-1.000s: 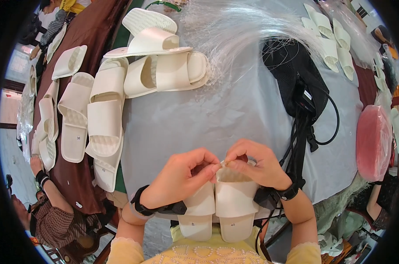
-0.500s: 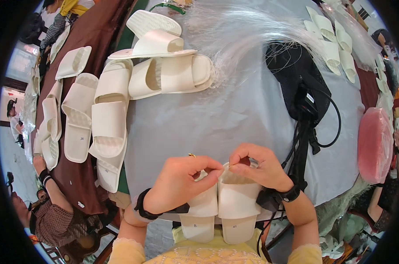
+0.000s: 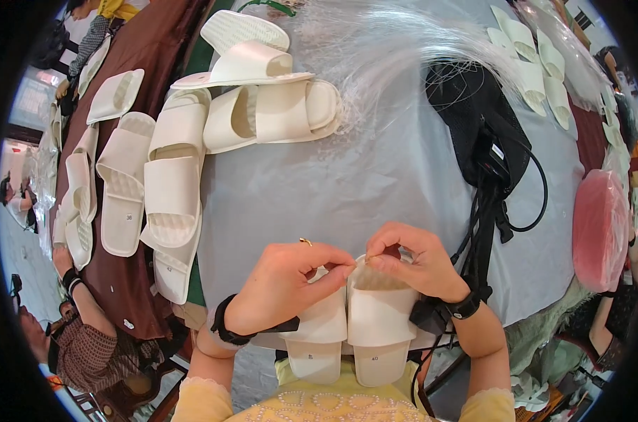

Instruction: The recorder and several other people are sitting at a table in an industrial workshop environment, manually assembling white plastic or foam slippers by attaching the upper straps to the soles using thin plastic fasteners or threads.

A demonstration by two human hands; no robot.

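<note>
Two white slide sandals [image 3: 375,327] lie side by side at the near edge of the grey table [image 3: 375,183], toes pointing away from me. My left hand [image 3: 287,281] pinches the front of the strap of the left sandal [image 3: 319,330]. My right hand [image 3: 414,260] pinches the strap edge of the right sandal, fingertips almost meeting the left hand's. What sits between the fingertips is too small to make out. Both wrists wear dark bands.
Several more white sandals [image 3: 262,112] lie at the table's far left and on the brown cloth [image 3: 132,281] to the left. A black bag [image 3: 480,133] with straps and cable sits right of centre. A pink round pack [image 3: 600,225] lies at right. Another person [image 3: 73,337] is at lower left.
The hands have stayed at the sandals' strap fronts, with only small finger shifts. The sandal pair has not moved.
</note>
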